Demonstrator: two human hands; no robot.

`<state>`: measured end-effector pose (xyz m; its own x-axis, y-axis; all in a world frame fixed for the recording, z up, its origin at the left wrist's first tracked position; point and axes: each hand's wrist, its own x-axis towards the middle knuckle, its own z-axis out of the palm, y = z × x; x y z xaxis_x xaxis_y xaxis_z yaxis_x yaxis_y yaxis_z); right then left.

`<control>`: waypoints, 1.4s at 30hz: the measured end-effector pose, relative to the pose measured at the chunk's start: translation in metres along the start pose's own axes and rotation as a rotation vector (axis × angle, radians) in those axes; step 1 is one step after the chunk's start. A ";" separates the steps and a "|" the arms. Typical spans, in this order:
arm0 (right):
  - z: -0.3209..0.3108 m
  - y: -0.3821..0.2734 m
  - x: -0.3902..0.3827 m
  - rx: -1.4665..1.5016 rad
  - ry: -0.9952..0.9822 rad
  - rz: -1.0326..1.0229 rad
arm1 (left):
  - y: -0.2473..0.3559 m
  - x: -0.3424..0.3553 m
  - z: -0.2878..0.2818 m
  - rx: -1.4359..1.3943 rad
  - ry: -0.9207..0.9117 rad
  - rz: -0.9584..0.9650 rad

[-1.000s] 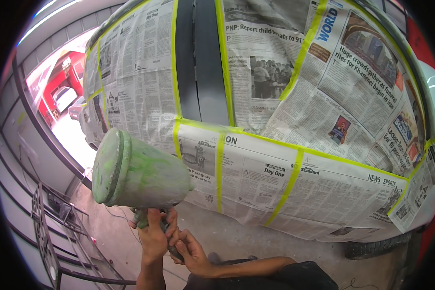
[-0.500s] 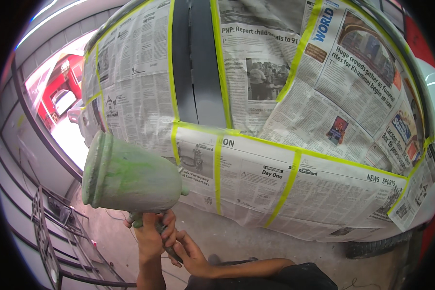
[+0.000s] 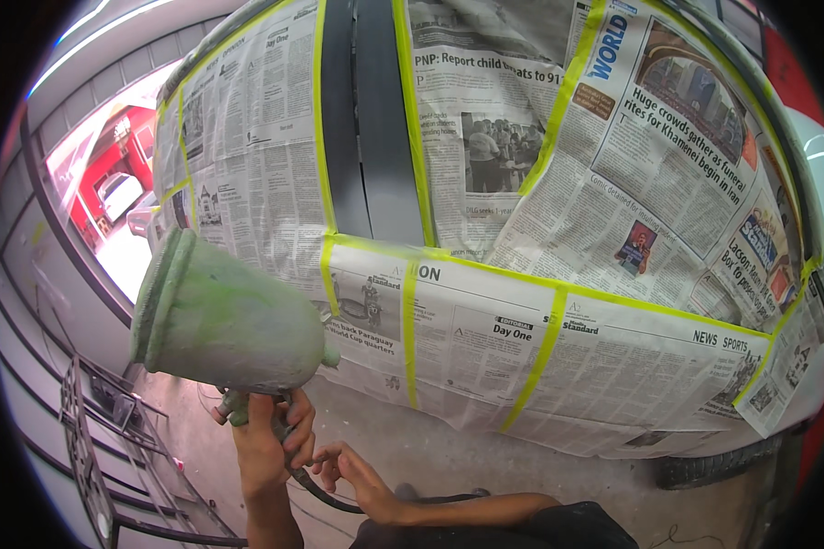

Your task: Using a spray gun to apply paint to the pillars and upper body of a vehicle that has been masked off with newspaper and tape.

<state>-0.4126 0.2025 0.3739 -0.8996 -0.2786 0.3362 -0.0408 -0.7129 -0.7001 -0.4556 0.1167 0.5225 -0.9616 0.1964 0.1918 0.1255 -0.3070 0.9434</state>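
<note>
My left hand (image 3: 265, 444) is wrapped round the handle of a spray gun (image 3: 238, 407), its large cup (image 3: 229, 320) smeared pale grey and green and tilted on its side. A black hose (image 3: 334, 500) hangs from the handle. Just right of the hose, my right hand (image 3: 357, 480) has loosely curved fingers apart, with nothing held in them. In front of me is a car body covered in newspaper sheets (image 3: 476, 339) with yellow-green tape (image 3: 540, 357); between the sheets runs a bare dark grey vertical strip (image 3: 384, 156), the gun's cup below and left of it.
A car tyre (image 3: 714, 465) shows at lower right beneath the paper. Dark metal frames (image 3: 87, 457) stand at lower left by a grey panelled wall (image 3: 32, 256). A bright opening at upper left shows red walls and a white car (image 3: 119, 192). Concrete floor (image 3: 430, 448) lies under the car.
My left hand and the spray gun have moved left and slightly up. My right hand has let go of the lower handle and hose, its fingers now apart.
</note>
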 end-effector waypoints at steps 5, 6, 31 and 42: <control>-0.005 -0.003 0.000 -0.041 0.008 0.006 | 0.012 0.001 0.006 0.006 0.073 0.021; -0.008 -0.002 0.000 -0.055 0.004 0.018 | 0.015 0.003 0.008 0.038 0.163 0.046; -0.033 0.017 -0.023 -0.235 -0.227 0.405 | 0.026 0.005 -0.013 0.310 0.326 0.120; -0.033 0.015 -0.025 -0.222 -0.379 0.457 | 0.035 0.003 -0.017 0.173 0.215 0.102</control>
<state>-0.4054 0.2201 0.3338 -0.6326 -0.7609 0.1442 0.1851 -0.3293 -0.9259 -0.4579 0.0908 0.5510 -0.9693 -0.0350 0.2433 0.2458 -0.1479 0.9580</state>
